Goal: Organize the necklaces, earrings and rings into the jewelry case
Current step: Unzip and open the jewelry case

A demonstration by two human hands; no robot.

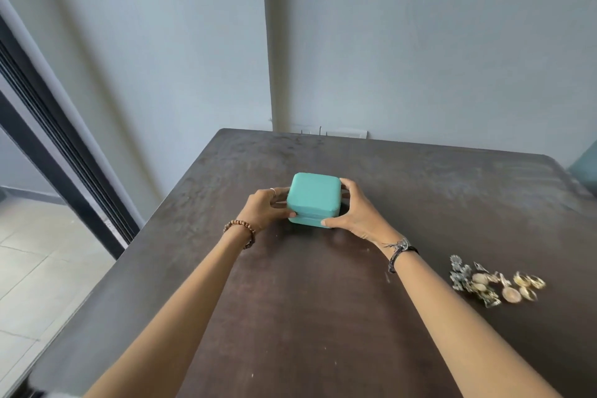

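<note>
Teal jewelry case (314, 195) — closed, between left hand (263, 211) and right hand (357, 215)

- A dark brown table (323, 317) fills the lower and middle part of the frame; its top is worn, with pale scuffs and small light specks, and its far edge runs close along the wall.
- A closed turquoise jewelry case (314, 194), square with rounded corners, sits on the table just above the centre of the frame.
- A small heap of jewelry (494, 283) lies on the table at the lower right, well apart from the case: gold-coloured round pieces on its right side, darker silvery pieces on its left.
</note>
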